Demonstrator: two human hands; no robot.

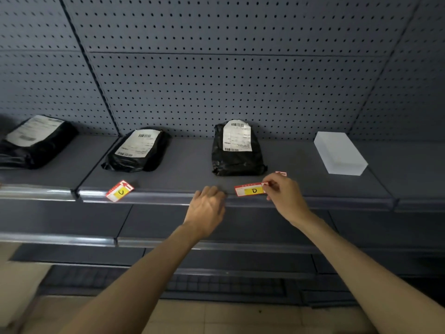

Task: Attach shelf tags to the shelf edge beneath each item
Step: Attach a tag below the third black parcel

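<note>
Right hand (283, 191) pinches rectangular paper tag D (250, 189) at glossy shelf edge (168, 197).

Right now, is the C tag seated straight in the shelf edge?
No, crooked: the C tag lies tilted across the shelf edge, not flush.

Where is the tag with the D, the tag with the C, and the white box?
D tag (251, 190), head view, on its yellow patch.
C tag (120, 191), head view, on its yellow patch.
white box (340, 153), head view, on its top face.

hidden: my right hand (284, 191) covers the D tag's (250, 190) right end and most of another tag (281, 174) | cut off: leftmost parcel (33, 141) at frame edge | unreadable: parcel label print
</note>
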